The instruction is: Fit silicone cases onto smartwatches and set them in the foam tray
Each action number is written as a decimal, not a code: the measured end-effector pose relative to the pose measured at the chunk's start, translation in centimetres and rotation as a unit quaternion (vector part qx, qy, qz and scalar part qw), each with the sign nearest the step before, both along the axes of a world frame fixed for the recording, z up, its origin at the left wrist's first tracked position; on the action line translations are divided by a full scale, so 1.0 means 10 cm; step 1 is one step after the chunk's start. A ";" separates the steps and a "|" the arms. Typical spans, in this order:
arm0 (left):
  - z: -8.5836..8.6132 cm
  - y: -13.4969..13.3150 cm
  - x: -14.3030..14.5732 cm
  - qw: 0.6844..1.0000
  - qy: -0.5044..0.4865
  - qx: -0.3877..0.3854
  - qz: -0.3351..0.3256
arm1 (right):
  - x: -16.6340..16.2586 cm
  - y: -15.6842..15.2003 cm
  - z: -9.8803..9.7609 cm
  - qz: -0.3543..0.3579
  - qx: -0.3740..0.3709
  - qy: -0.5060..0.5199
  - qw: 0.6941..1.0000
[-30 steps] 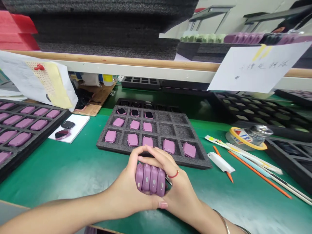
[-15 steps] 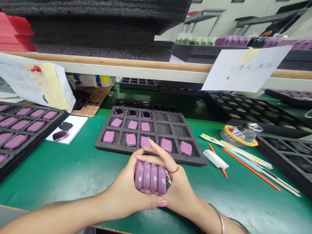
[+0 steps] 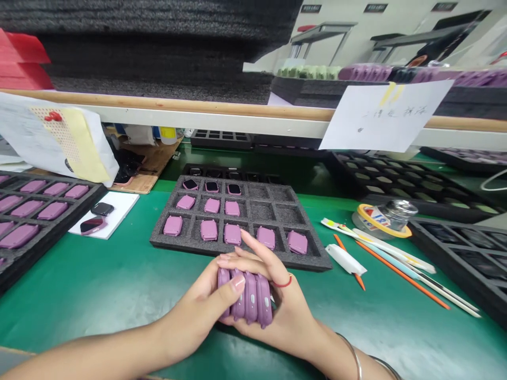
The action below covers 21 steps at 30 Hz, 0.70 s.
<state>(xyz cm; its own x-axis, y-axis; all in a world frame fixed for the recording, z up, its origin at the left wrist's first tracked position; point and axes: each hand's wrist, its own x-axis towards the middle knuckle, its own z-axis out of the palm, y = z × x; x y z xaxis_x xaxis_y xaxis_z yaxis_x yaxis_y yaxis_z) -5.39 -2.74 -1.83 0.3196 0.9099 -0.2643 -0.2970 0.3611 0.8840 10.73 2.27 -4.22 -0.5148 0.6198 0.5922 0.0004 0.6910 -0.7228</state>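
- Head view: a workbench is seen from above, and both forearms come in from the lower edge.
- Four or so matt pink smartwatch cases [image 3: 250, 298] are held upright side by side, as one tight row, between the hands, above the green surface [image 3: 87, 279]. Each case has rounded corners, and small pale slots are seen on the sides.
- The left hand [image 3: 194, 306] is curled around the row, and its thumb is pressed on top of the cases.
- The right hand [image 3: 287, 311] is pressed against the row from the other side, and its long fingers [image 3: 253, 245] are reaching to the edge of a foam tray. A thin red string is worn on one finger.
- This dark grey foam tray [image 3: 253, 244] has a rough, porous texture and square compartments. Pink cases are lying in many of them, and three black-faced watch bodies [image 3: 212, 187] are placed in the far row.
- A second foam tray [image 3: 47, 221] with pink cases is lying at the left, beside a white card [image 3: 119, 211] with two watches on it.
- At the right, a glass jar [image 3: 400, 214] is standing in a yellow tape roll [image 3: 376, 221], and thin orange sticks [image 3: 400, 274] are lying near a white paper packet [image 3: 344, 258].
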 end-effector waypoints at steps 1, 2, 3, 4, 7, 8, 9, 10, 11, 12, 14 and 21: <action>-0.01 -0.01 0.00 1.000 0.003 0.005 -0.001 | 0.00 -0.01 0.01 0.001 0.006 0.004 1.000; -0.01 -0.01 0.00 1.000 0.011 0.020 0.004 | 0.00 -0.03 0.02 0.003 0.012 0.008 1.000; 0.00 -0.02 0.00 0.999 0.020 0.037 0.011 | 0.00 -0.04 0.03 0.003 0.019 0.011 1.000; 0.01 -0.03 0.00 0.998 0.028 0.048 0.013 | 0.01 -0.05 0.05 0.003 0.026 0.014 1.000; 0.05 -0.02 0.01 0.998 0.043 0.044 -0.004 | 0.03 -0.07 0.08 0.001 0.028 0.007 1.000; 0.06 -0.02 0.02 0.998 0.040 0.038 -0.010 | 0.04 -0.07 0.10 0.003 0.026 0.001 1.000; 0.06 -0.01 0.02 0.999 0.036 0.035 -0.010 | 0.04 -0.06 0.10 0.007 0.024 -0.007 1.000; 0.07 -0.01 0.03 0.999 0.033 0.033 -0.007 | 0.05 -0.05 0.11 0.013 0.025 -0.015 0.999; 0.07 -0.01 0.04 0.999 0.031 0.030 -0.004 | 0.06 -0.03 0.11 0.019 0.027 -0.022 0.999; 0.07 0.00 0.04 0.999 0.029 0.026 -0.004 | 0.07 -0.01 0.11 0.028 0.029 -0.027 0.999; 0.07 0.00 0.04 0.999 0.026 0.015 -0.013 | 0.08 0.03 0.11 0.039 0.028 -0.028 0.998; 0.03 0.04 0.04 0.999 0.033 -0.009 0.019 | 0.04 0.07 0.00 0.050 0.058 -0.041 0.996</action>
<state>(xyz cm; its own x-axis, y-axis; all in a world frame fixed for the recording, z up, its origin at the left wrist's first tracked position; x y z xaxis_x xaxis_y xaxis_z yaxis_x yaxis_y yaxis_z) -4.96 -2.38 -1.55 0.2662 0.9157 -0.3010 -0.2515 0.3674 0.8954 11.17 2.97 -4.17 -0.6207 0.4919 0.6105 -0.0174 0.7698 -0.6380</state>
